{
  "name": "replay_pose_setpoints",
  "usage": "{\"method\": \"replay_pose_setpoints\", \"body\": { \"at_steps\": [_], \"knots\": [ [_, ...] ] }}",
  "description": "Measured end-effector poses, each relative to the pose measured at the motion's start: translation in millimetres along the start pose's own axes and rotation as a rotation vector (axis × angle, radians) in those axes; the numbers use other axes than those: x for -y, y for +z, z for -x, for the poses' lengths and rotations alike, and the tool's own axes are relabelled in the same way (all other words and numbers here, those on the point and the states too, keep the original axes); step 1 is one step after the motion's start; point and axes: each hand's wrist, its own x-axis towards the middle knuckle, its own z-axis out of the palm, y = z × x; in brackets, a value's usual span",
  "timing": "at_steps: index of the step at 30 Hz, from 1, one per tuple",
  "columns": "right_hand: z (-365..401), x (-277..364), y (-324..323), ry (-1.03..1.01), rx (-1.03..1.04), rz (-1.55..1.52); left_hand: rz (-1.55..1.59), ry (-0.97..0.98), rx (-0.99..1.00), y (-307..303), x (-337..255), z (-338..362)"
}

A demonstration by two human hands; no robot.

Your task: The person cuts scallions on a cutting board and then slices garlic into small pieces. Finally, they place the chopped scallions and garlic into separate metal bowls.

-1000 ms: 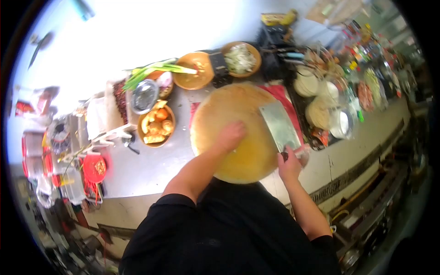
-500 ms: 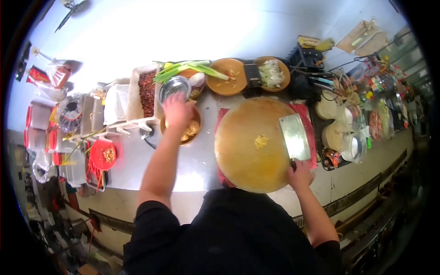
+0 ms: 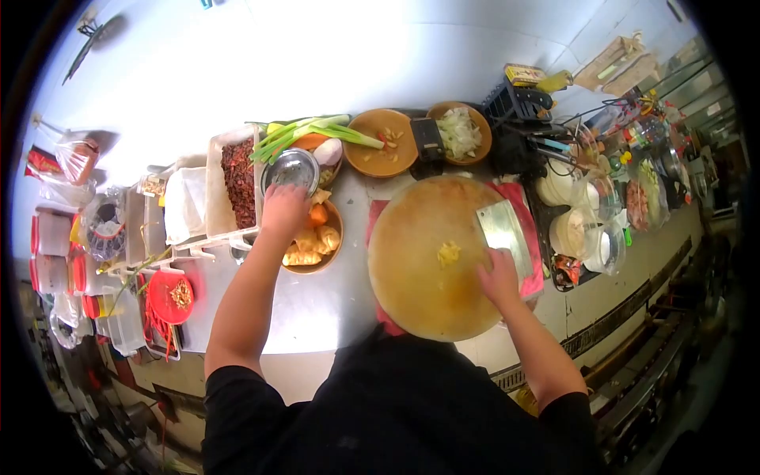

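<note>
My left hand (image 3: 286, 209) is at the near rim of a small metal bowl (image 3: 290, 172), its fingers closed on the rim. Just right of it, a wooden bowl (image 3: 339, 237) holds ginger (image 3: 314, 244) and a carrot piece. A round chopping board (image 3: 419, 297) carries a small heap of chopped yellow pieces (image 3: 449, 253). On the board's right side lies a cleaver (image 3: 503, 229). My right hand (image 3: 499, 275) is over the board beside the blade, off the handle, with its fingers apart and nothing visible in them.
Green onions (image 3: 305, 133) lie across the back left. Behind the board are a bowl with garlic (image 3: 372, 154) and a bowl of cut white vegetable (image 3: 460, 134). Dried chilies (image 3: 239, 178) fill a bin on the left; a red lid (image 3: 170, 297) sits nearer.
My right hand has let go of the cleaver handle and moved left and up over the board. The cleaver now lies on the board. My left hand has shifted a little at the metal bowl.
</note>
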Motion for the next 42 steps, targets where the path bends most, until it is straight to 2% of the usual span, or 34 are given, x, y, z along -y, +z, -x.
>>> {"method": "replay_pose_setpoints", "body": {
  "at_steps": [2, 4, 6, 8, 9, 11, 14, 15, 17, 19, 20, 21, 24, 28, 29, 30, 32, 34, 35, 37, 38, 39, 40, 42],
  "knots": [
    [-31, 9, -3, 0.006, 0.006, -0.017, 0.025, 0.048, 0.008, -4, 2, -2],
    [-73, 20, -11, -0.07, 0.023, -0.075, 0.093, 0.073, -0.057, -7, 3, -4],
    [-123, 25, -12, -0.124, -0.027, 0.036, 0.09, 0.089, -0.05, -11, 3, -5],
    [-180, 24, -11, -0.218, -0.009, 0.007, 0.103, 0.095, -0.052, -10, 5, -5],
    [-206, 32, -10, -0.186, 0.004, 0.045, 0.101, 0.094, -0.047, -13, 5, -6],
    [-252, 41, -4, -0.154, 0.021, 0.078, 0.179, 0.038, -0.002, -24, 1, -7],
    [-302, 44, 15, -0.236, 0.028, 0.174, 0.253, -0.029, 0.02, -23, 4, -7],
    [-313, 43, 21, -0.183, 0.068, 0.21, 0.297, -0.068, 0.02, -23, 5, -7],
    [-328, 44, 35, -0.151, 0.123, 0.226, 0.278, -0.059, -0.015, -22, 6, -8],
    [-330, 41, 46, -0.118, 0.095, 0.25, 0.312, -0.017, -0.167, -21, 8, -10],
    [-332, 38, 52, -0.128, 0.109, 0.236, 0.346, -0.054, -0.171, -22, 8, -12],
    [-333, 34, 55, -0.149, 0.073, 0.227, 0.336, -0.065, -0.165, -23, 7, -14],
    [-342, 20, 63, -0.152, 0.031, 0.15, 0.324, -0.063, 0.084, -17, 5, -18],
    [-349, 11, 66, -0.166, -0.069, 0.001, 0.259, 0.004, 0.077, -11, 6, -16],
    [-350, 10, 65, -0.158, -0.071, 0.005, 0.263, 0.032, -0.002, -11, 6, -16],
    [-351, 12, 65, -0.145, -0.158, 0.023, 0.267, 0.06, -0.082, -11, 5, -15],
    [-350, 17, 63, -0.126, -0.255, 0.05, 0.248, 0.068, -0.148, -14, 4, -14],
    [-346, 31, 55, 0.337, -0.323, -0.704, 0.216, 0.083, -0.245, -21, 1, -13],
    [-344, 36, 49, 0.337, -0.336, -0.699, 0.223, 0.093, -0.252, -26, -4, -12],
    [-339, 38, 40, 0.715, -0.255, -1.506, 0.243, 0.149, -0.265, -45, -17, -9],
    [-337, 26, 39, 0.711, -0.268, -1.504, 0.237, 0.22, -0.256, -55, -28, -8],
    [-337, 4, 45, 0.786, -0.142, -1.634, 0.244, 0.229, -0.261, -53, -39, -4],
    [-334, -5, 44, 0.858, -0.009, -1.76, 0.268, 0.331, -0.219, -49, -52, 1],
    [-319, -13, 42, 0.822, 0.004, -1.857, 0.304, 0.542, -0.171, -35, -81, 3]
  ]
}}
